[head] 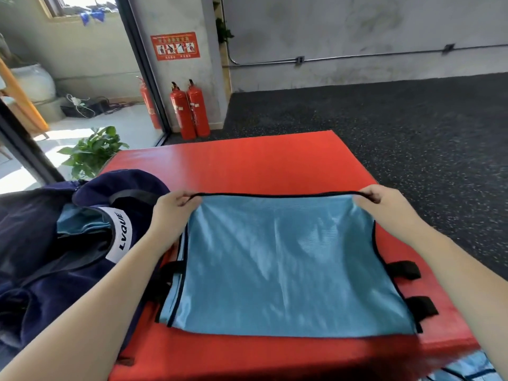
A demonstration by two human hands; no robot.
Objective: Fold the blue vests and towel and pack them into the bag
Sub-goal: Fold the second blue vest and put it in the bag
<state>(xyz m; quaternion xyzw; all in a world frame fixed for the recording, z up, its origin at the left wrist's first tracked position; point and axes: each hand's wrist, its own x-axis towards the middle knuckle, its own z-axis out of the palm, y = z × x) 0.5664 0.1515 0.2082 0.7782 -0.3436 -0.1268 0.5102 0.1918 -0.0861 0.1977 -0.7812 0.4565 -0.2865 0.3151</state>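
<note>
Folding a blue vest on the red mat

Our left hand (171, 206) and right hand (378, 200) pinch the blue vest (286, 265) by its far corners; next we fold it, then pack the bag (41, 243) at left.

A gym or sports training room is suggested. The floor (384, 119) is covered in dark speckled rubber, and a red padded mat (247, 166) is laid on it. Two red fire extinguishers (189, 110) are stood beneath a safety notice (175, 46) on a bare concrete wall (357, 31).
</note>
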